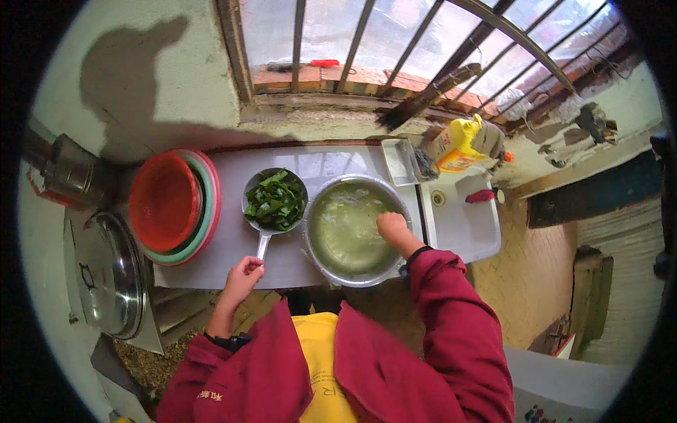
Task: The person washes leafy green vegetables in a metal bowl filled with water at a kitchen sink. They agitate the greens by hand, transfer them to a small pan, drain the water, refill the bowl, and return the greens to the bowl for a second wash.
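Note:
A metal ladle-like pan (263,244) full of cut dark green leaves (276,201) rests on the grey countertop. My left hand (244,276) has its fingers closed on the end of the pan's handle. Right beside it stands a wide metal basin (312,259) of greenish, cloudy water (349,227), with small bubbles or foam towards its far side. Over the right part of this water is my right hand (394,227), its fingers curled inward. Whether anything is inside that curl is hidden from above.
Red, green and pink plastic basins (161,201) are stacked at left, near a large metal lid (113,280). A clear plastic box (399,161) and a yellow container (460,143) stand at the back right. A white sink (463,227) adjoins the counter (232,275).

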### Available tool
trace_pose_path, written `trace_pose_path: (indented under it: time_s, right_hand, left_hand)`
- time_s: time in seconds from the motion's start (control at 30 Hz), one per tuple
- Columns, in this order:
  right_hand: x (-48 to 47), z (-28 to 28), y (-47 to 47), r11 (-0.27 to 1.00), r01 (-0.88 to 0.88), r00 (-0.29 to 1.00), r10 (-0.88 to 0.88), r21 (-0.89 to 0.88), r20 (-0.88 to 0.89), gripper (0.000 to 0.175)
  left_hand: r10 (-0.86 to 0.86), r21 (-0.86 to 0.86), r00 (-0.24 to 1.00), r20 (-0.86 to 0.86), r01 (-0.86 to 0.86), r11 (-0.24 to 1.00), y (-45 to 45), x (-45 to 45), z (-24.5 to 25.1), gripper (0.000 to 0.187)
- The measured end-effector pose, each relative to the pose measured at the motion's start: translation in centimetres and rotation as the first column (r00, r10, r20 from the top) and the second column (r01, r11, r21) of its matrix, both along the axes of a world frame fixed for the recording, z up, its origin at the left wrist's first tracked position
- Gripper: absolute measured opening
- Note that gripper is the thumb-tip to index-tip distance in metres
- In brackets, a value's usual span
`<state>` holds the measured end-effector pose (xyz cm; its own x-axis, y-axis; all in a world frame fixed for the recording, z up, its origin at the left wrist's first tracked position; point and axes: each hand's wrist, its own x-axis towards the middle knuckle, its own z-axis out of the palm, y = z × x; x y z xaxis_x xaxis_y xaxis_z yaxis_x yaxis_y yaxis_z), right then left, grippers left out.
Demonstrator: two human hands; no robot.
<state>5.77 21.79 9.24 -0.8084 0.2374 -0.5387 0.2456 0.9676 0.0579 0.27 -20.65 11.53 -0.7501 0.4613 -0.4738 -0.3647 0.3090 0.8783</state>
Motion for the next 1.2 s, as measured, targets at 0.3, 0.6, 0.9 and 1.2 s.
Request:
trace_pose_path:
  time_s: [0.3, 0.6, 0.9, 1.2]
  right_hand:
    - [-6.0, 3.9, -8.4, 0.744, -0.064, 0.751, -0.403, -0.665, -0.523, 0.024]
    - [-13.2, 0.0, -19.6, 0.794, -0.302, 0.735, -0.157, -0.527, -0.659, 0.047]
    - [-17.8, -1.4, -17.8, 0.585, -0.186, 0.716, -0.469, -0.789, -0.517, 0.03]
    - [-15.9, -2.0, -17.2, 0.735, -0.327, 0.688, -0.245, -0.593, -0.683, 0.023]
  left_hand:
    - [-0.027, 0.028, 0.999, -0.028, 0.028, 0.999, 0.1, -0.9, 0.4, 0.018]
    - [-0.033, -0.075, 0.995, -0.093, 0.026, 0.997, -3.3, 0.9, 0.5, 0.021]
    - [0.031, -0.124, 0.989, -0.146, -0.049, 0.991, -4.8, 1.6, 0.6, 0.022]
    - [0.051, -0.08, 0.992, -0.111, -0.06, 0.995, -4.1, 1.4, 0.6, 0.022]
